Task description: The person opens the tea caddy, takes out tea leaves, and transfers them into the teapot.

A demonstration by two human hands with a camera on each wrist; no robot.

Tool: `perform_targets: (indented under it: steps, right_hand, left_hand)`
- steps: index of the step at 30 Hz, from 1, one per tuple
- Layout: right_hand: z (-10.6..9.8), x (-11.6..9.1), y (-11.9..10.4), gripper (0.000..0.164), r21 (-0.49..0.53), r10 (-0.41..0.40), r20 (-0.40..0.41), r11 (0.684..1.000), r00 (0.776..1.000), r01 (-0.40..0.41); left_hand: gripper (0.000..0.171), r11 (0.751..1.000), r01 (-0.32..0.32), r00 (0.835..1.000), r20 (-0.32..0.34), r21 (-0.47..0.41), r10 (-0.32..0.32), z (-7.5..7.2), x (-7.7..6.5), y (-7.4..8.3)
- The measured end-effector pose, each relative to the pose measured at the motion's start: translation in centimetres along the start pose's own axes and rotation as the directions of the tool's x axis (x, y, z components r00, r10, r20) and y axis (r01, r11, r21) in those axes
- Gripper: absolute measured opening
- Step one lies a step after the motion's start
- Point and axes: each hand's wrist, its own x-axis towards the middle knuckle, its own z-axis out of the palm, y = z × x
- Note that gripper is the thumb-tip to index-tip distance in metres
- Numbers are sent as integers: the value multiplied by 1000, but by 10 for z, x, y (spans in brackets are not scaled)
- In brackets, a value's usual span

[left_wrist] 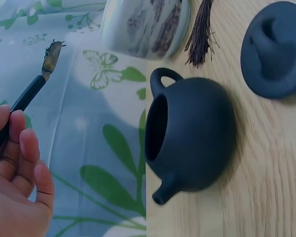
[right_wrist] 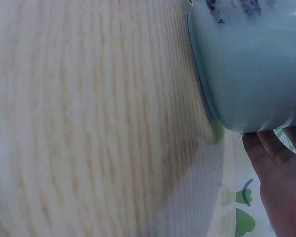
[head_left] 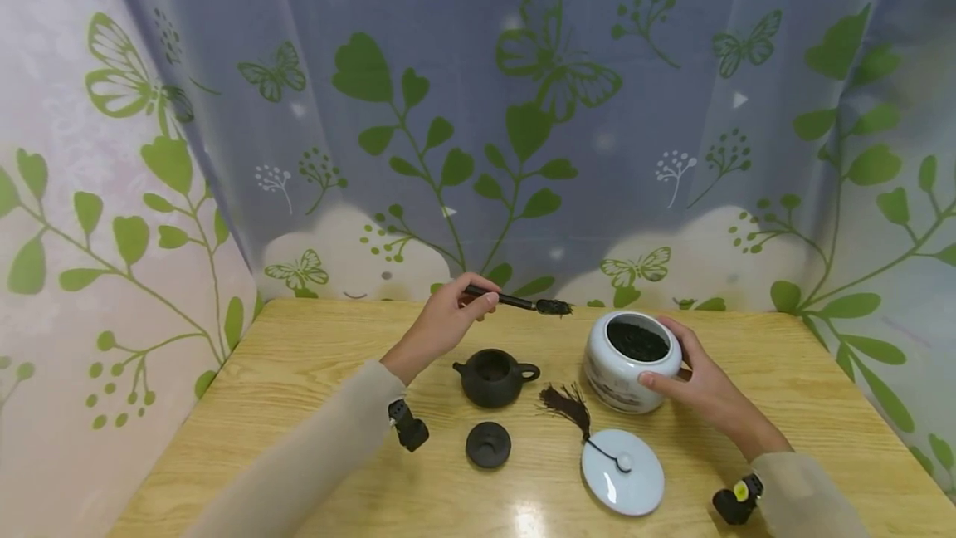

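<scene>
Near the far edge of the desk (head_left: 299, 364), our left hand (head_left: 446, 318) holds a scoop (head_left: 515, 300), our right hand (head_left: 705, 384) a likely fragile jar (head_left: 620, 384) best gripped round its belly.

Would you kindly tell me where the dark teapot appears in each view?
Head: the dark teapot is below centre, slightly right.
Left wrist: right of centre, its spout toward the bottom.
Right wrist: not in it.
Shared landmark: the white jar, lower right in head, along the top edge in left wrist, upper right in right wrist.
</scene>
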Motion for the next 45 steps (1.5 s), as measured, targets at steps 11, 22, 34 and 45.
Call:
perform_targets:
  steps: [11,22,34,45]
  right_hand:
    - [0,-1,-1,100,-8,-12,-4,1000,1000,12]
    - [0,-2,-4,99,-10,-11,-6,1000,1000,11]
    - [0,-1,-2,100,-14,-8,-3,1000,1000,8]
    - [0,-1,0,100,-18,-6,0,1000,1000,6]
  left_hand:
    - [23,1000,16,999,-32,27,-15,-27,-22,-19]
    - [25,998,57,998,-44,40,-55,-46,-42,-44]
    - [22,994,71,997,-27,84,-69,-53,-52,-59]
    - [20,985,65,998,-4,162,-66,-53,-55,-64]
